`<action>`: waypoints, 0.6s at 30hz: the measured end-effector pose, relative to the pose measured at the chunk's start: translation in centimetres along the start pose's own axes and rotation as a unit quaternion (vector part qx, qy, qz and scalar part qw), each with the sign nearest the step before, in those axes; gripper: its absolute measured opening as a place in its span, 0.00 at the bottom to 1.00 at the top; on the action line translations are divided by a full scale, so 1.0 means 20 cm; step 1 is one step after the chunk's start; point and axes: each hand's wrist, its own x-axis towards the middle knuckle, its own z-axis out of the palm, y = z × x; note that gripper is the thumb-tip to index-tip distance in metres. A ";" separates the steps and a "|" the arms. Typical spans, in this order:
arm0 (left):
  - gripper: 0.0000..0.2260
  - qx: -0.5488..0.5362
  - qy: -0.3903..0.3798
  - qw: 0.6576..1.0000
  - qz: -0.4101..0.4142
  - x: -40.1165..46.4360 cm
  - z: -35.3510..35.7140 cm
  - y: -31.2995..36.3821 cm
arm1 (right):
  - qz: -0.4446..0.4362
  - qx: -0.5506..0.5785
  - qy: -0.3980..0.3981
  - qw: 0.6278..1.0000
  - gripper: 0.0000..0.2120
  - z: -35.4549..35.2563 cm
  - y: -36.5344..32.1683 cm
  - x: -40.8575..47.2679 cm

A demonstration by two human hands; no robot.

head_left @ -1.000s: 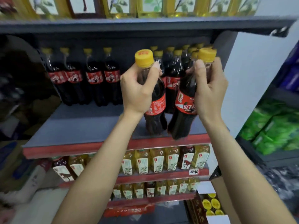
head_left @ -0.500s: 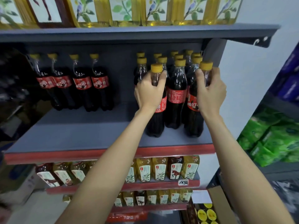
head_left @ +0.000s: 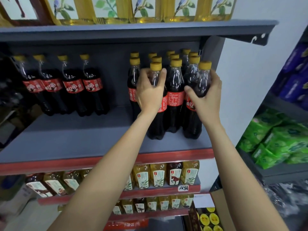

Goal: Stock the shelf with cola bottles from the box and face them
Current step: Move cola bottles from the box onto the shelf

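head view: red-labelled cola bottles (head_left: 156, 104), handwritten shelf tag (head_left: 183, 188) "促销".

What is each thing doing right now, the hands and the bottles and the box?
Left hand: grips a cola bottle's neck.
Left cola bottle: upright on the shelf.
Right hand: grips another bottle's shoulder.
Right cola bottle: upright on the shelf, label partly turned.
Box: open, yellow caps showing.

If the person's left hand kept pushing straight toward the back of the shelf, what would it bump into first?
Probably the cola bottle standing right behind the bottle the left hand grips; depth is hard to judge.
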 end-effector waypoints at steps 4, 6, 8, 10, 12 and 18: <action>0.22 -0.040 -0.001 0.999 0.008 -0.02 -0.01 0.00 | -0.018 -0.032 0.011 0.999 0.45 -0.02 0.05 -0.15; 0.23 -0.032 -0.007 0.999 0.025 -0.05 -0.03 -0.02 | -0.051 -0.068 0.044 0.995 0.41 -0.03 0.03 -0.21; 0.26 -0.023 -0.021 0.999 0.040 -0.09 -0.07 -0.04 | -0.088 -0.078 0.087 0.989 0.34 -0.03 -0.01 -0.28; 0.29 -0.023 -0.049 0.998 0.033 -0.14 -0.13 -0.05 | -0.115 -0.061 0.120 0.984 0.27 -0.02 -0.07 -0.34; 0.29 -0.019 -0.081 0.996 0.016 -0.19 -0.23 -0.06 | -0.146 -0.039 0.132 0.980 0.21 0.01 -0.13 -0.40; 0.13 -0.054 -0.058 0.995 0.054 -0.37 -0.77 -0.11 | -0.206 0.088 0.053 0.973 0.10 0.20 -0.38 -0.63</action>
